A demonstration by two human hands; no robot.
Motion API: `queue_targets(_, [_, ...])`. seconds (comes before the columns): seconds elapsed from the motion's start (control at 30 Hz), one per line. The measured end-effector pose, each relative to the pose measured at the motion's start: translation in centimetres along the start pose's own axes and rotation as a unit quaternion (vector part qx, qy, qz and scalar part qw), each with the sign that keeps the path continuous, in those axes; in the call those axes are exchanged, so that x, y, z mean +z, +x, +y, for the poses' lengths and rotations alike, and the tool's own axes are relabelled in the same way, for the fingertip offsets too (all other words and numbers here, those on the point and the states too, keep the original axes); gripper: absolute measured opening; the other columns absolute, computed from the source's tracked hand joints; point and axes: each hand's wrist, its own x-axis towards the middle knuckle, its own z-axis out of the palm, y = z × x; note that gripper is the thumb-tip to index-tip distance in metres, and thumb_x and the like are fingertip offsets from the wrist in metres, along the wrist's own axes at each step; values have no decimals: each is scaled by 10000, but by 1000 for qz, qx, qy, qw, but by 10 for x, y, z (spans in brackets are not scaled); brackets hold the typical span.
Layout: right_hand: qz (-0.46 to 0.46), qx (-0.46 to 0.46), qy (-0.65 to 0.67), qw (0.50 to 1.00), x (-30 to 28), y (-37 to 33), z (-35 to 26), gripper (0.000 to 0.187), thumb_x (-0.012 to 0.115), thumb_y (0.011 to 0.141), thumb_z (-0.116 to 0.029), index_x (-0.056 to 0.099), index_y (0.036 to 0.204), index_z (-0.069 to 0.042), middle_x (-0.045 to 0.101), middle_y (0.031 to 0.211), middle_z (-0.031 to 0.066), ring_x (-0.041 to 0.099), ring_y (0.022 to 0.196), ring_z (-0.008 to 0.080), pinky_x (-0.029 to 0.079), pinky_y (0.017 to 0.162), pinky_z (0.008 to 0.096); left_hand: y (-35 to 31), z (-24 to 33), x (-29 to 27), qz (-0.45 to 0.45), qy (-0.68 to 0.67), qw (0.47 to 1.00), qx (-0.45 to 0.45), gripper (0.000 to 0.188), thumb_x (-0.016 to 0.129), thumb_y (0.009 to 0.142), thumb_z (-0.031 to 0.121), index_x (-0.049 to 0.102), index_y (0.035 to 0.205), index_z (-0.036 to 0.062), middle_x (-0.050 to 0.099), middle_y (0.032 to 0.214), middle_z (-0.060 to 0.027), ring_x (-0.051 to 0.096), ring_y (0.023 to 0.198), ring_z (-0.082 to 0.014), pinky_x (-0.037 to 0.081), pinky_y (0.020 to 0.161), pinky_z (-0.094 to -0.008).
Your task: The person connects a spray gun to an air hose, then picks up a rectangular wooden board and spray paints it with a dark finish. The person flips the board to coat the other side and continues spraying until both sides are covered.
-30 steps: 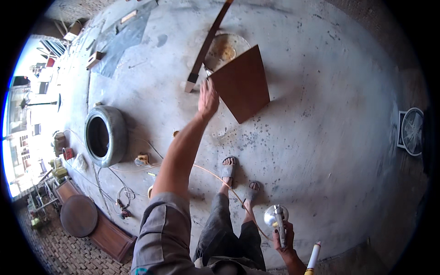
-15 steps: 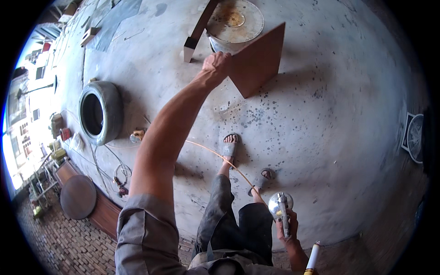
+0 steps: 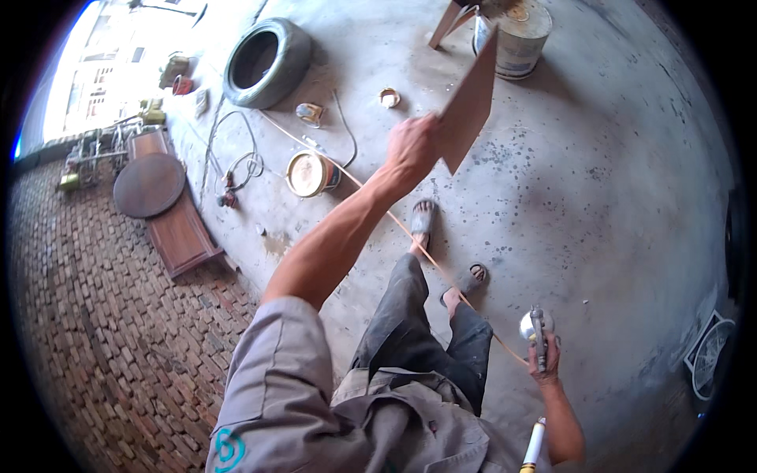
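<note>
The brown board (image 3: pixel 471 102) is out in front of the person, on a slant, and seems to be off the floor; the left hand (image 3: pixel 414 146) grips its near edge with curled fingers, the arm stretched out, maybe to keep the board away from the legs; the right hand (image 3: pixel 544 359) is wrapped round a silver spray gun (image 3: pixel 539 331), well apart from the board, perhaps so they do not bump; whether a finger squeezes the trigger, one cannot tell; a thin orange hose (image 3: pixel 406 229) runs from the gun past the feet (image 3: pixel 423 217), where it is in the way; farther out are a bucket (image 3: pixel 306 174), a small tin (image 3: pixel 389 98), a big tyre (image 3: pixel 294 67) and a white drum (image 3: pixel 516 51).
</note>
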Motion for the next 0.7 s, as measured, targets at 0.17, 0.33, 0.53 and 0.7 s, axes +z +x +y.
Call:
queue_targets(0.17, [-92,-121,-148,977,-49,17,75,475,602,819,-102,495,1280,-56,619,994,233,629,874,443,525,783,477,-129,-59,-74,38,-29,996,-81,234,612,962,228,642,868,15,652,756,-239,656,718,-429,503,629,-491])
queue_targets(0.33, [-87,-118,-163,976,-44,103,103,470,592,828,-24,488,1286,-45,606,1062,261,605,978,486,503,869,507,-210,-88,-125,-48,-68,944,-319,286,594,989,249,673,900,-11,653,661,-154,675,552,-229,540,557,-361])
queue_targets(0.53, [-51,-192,-162,967,62,223,103,414,599,869,-30,510,1274,-50,606,1099,259,608,1025,478,504,892,486,-304,-122,-161,71,-146,909,-384,256,622,1022,215,706,972,-21,691,688,-80,671,561,-116,562,503,-270])
queue_targets(0.7, [-108,-234,-138,957,149,242,82,437,623,847,-17,499,1263,-77,600,1048,224,620,984,463,521,851,450,-336,-126,-230,72,-46,903,-422,288,591,1041,227,698,980,-34,687,678,-75,667,548,-124,554,498,-259])
